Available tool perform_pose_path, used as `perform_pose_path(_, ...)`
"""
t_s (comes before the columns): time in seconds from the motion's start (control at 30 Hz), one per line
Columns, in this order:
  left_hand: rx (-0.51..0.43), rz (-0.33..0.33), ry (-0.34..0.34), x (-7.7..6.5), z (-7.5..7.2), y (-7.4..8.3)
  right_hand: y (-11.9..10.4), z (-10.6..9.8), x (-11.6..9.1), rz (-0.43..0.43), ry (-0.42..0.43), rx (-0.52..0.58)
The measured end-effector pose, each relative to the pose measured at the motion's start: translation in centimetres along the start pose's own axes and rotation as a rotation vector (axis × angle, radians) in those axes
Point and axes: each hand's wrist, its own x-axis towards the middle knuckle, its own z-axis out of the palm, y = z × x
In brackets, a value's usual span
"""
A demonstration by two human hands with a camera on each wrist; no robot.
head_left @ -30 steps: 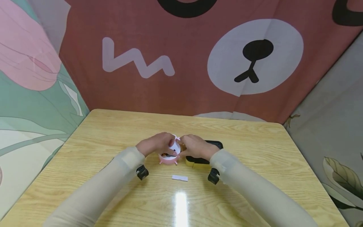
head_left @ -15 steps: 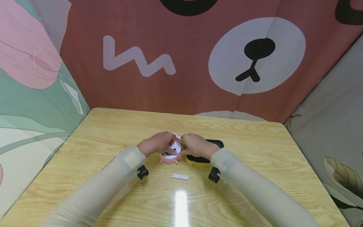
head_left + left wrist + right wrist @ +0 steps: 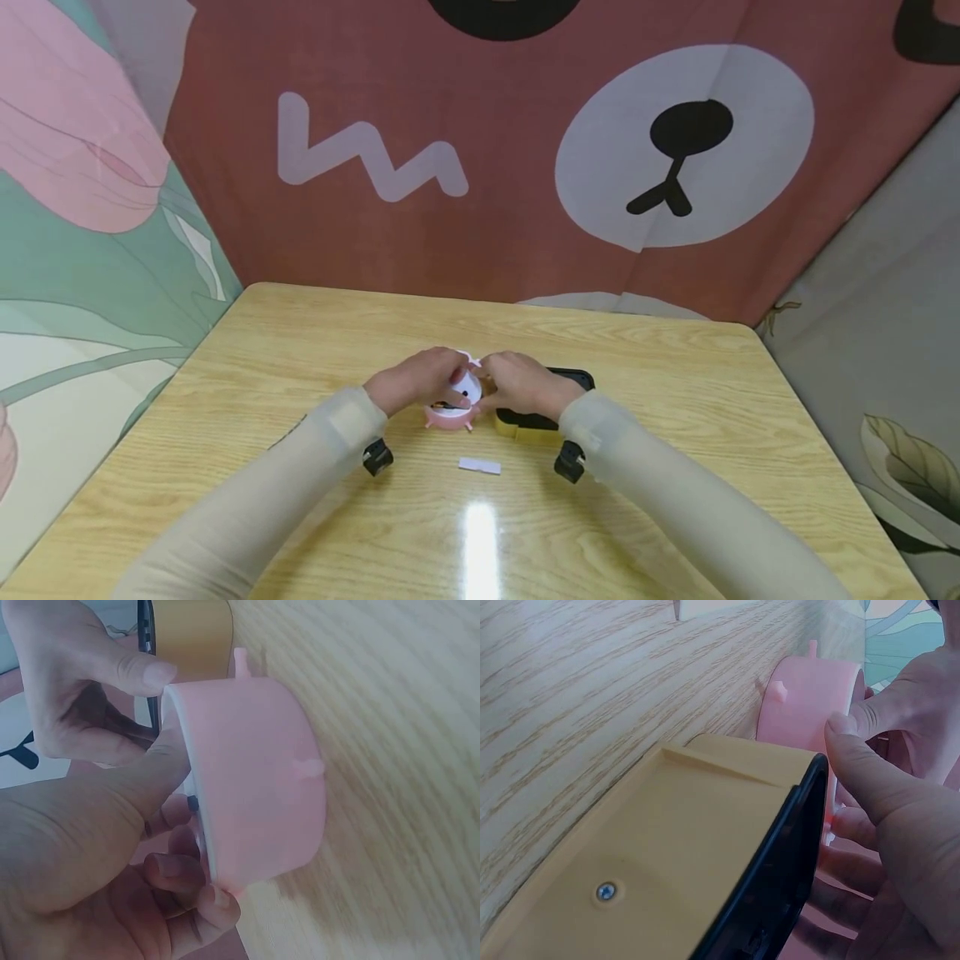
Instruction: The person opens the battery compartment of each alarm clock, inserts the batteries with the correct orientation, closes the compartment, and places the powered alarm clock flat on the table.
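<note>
A pink round alarm clock point(image 3: 450, 419) with small feet lies on the table, its white-rimmed side facing up. From the left, my left hand point(image 3: 420, 379) grips it, the thumb reaching inside the rim and the fingertips curled at the edge in the left wrist view. My right hand point(image 3: 525, 387) holds the opposite side, with thumb and fingers at the rim point(image 3: 853, 686). Something dark and orange, too small to make out, shows within the white side in the head view. Both hands cover much of that side. Nearer me lies a small white strip point(image 3: 479, 466).
A yellow box with a black top point(image 3: 528, 434) stands right of the clock, partly beneath my right hand and wrist. In the right wrist view its yellow wall point(image 3: 660, 840) carries a screw. Wooden table point(image 3: 660, 500); printed cloth point(image 3: 375, 242) hangs behind it.
Both hands stay at the clock with almost the same hold. The whole scene shifts slightly right and up in the head view.
</note>
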Motion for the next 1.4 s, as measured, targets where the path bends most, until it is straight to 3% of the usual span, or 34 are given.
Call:
perform_pose_path(0.4,-0.008,-0.018,0.014,0.0,0.4,0.0,0.0,-0.1,-0.1,-0.026,0.014,-0.019)
perform_pose_path(0.53,-0.01,0.018,-0.004,0.0,0.5,-0.5,0.0,0.0,0.0,-0.032,0.008,-0.011)
perform_pose_path(0.67,0.003,0.11,-0.052,-0.2,-0.3,-1.0,-0.1,0.0,0.0,-0.021,0.001,-0.014)
perform_pose_path(0.8,-0.051,0.192,-0.127,-0.5,-1.3,-1.4,-0.2,-0.1,-0.2,-0.009,-0.003,-0.012)
perform_pose_path(0.97,-0.1,0.206,-0.189,-0.5,-1.6,-2.0,-0.1,-0.1,-0.2,-0.021,0.001,-0.005)
perform_pose_path(1.4,-0.038,0.209,-0.153,-0.6,-1.3,-1.7,0.2,0.0,-0.3,-0.032,0.013,-0.021)
